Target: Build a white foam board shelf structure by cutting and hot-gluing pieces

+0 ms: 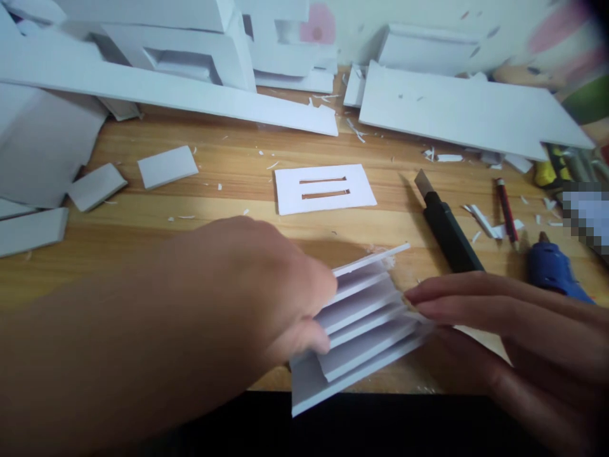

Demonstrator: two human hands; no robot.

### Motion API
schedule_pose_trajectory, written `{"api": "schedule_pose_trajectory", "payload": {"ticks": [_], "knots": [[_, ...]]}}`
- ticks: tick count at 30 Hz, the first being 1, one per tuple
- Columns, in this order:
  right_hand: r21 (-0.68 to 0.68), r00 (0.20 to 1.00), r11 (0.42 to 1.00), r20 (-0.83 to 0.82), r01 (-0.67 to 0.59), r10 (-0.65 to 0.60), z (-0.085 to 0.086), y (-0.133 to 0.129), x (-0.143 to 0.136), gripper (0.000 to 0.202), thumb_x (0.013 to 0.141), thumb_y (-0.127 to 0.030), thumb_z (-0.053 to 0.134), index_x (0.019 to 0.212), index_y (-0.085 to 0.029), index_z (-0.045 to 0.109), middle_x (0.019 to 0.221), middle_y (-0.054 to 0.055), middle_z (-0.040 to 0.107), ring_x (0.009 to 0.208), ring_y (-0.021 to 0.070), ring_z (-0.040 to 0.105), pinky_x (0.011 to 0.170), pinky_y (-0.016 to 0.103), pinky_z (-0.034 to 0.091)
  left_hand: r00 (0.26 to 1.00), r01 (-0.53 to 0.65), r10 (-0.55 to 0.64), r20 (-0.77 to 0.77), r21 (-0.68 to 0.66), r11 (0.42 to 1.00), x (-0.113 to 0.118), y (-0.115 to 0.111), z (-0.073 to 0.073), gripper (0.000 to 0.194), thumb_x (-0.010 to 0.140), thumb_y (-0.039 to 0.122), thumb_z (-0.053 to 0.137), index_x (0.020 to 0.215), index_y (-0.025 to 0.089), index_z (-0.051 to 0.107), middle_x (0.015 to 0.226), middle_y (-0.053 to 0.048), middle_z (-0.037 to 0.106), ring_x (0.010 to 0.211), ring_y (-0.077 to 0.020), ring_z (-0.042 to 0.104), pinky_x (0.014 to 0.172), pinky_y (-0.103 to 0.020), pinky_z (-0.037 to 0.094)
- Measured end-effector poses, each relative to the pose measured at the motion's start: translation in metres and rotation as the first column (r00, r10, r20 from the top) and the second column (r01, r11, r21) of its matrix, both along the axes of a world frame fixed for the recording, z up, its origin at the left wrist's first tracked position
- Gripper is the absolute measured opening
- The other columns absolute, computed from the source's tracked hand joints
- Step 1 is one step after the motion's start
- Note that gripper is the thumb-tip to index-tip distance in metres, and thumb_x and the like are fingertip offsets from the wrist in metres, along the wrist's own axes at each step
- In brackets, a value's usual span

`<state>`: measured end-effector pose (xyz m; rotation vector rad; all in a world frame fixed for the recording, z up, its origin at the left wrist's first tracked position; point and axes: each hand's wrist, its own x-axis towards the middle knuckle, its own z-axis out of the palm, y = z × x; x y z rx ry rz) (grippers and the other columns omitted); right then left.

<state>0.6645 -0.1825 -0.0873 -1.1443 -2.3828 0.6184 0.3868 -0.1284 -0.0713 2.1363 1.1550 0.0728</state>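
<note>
The slotted card (324, 188), a white piece with two narrow parallel cuts, lies flat on the wooden tabletop (228, 168). On the near side of the slotted card is a ridged white piece (364, 317), made of several thin strips standing in parallel rows, tilted and off the level. The left hand (266, 285) grips its left end, thumb and fingers pinched together. The right hand (518, 343), nearer and to the right of the slotted card, has its fingers at the other end of the ridged white piece; that spot is blurred, and I cannot tell whether they close on it or only touch it.

Right of the slotted card lies a black utility knife (451, 231) with its blade out, and farther right a red and black pencil (507, 212) and a blue glue gun (554, 263). Beyond the slotted card to the right is a large white board (466, 111); beyond it to the left, a long white strip (200, 98) lies before a white boxy structure (190, 41) with a recessed opening. Left of the slotted card are two small white rectangles (168, 167).
</note>
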Motion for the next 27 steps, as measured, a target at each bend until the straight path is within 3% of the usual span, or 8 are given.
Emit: {"api": "schedule_pose_trajectory", "payload": {"ticks": [4,7,12,17,27], "knots": [[0.083,0.987,0.992,0.139,-0.096,0.083,0.004,-0.006,0.004,0.031,0.090,-0.015,0.052,0.118,-0.024,0.062,0.119,0.006,0.059,0.106,0.0219,0.062,0.084,0.028,0.056,1.000,0.006,-0.006,-0.021,-0.014,1.000,0.006,0.006,0.019,0.028,0.084,0.038,0.054,0.060,0.025,0.060,0.054,0.004,0.060,0.044,-0.0113,0.046,0.043,-0.026,0.027],[0.150,0.982,0.975,0.120,-0.162,0.145,0.000,-0.008,-0.001,0.033,0.089,-0.016,0.054,0.120,-0.023,0.065,0.116,0.007,0.061,0.112,0.0261,0.057,0.088,0.034,0.054,1.000,-0.013,0.014,-0.026,0.065,0.998,0.008,0.010,0.023,0.026,0.085,0.036,0.053,0.064,0.024,0.061,0.059,0.004,0.061,0.048,-0.0110,0.047,0.045,-0.025,0.028],[0.205,0.987,0.967,0.095,-0.148,0.131,-0.006,-0.009,-0.013,0.028,0.089,-0.011,0.054,0.110,-0.022,0.069,0.108,0.004,0.064,0.111,0.0226,0.054,0.087,0.030,0.053,1.000,0.016,-0.014,-0.014,0.150,0.989,0.012,0.018,0.020,0.025,0.083,0.032,0.055,0.062,0.021,0.061,0.054,0.004,0.058,0.048,-0.0095,0.043,0.048,-0.025,0.026],[0.200,0.982,0.964,0.101,-0.177,0.159,-0.006,-0.010,-0.013,0.030,0.089,-0.011,0.057,0.116,-0.019,0.067,0.111,0.007,0.062,0.113,0.0252,0.053,0.090,0.035,0.051,0.999,-0.005,-0.001,0.039,0.147,0.989,0.011,0.020,0.015,0.024,0.084,0.034,0.053,0.069,0.021,0.066,0.060,0.005,0.063,0.054,-0.0094,0.049,0.052,-0.023,0.030],[0.147,0.983,0.974,0.086,-0.171,0.159,-0.002,-0.005,-0.022,0.025,0.090,-0.009,0.052,0.108,-0.021,0.066,0.104,0.004,0.063,0.109,0.0212,0.052,0.086,0.029,0.051,0.999,0.007,-0.014,0.053,0.127,0.992,0.012,0.018,0.014,0.022,0.083,0.031,0.053,0.068,0.021,0.065,0.061,0.005,0.063,0.056,-0.0089,0.051,0.052,-0.022,0.031]]}}
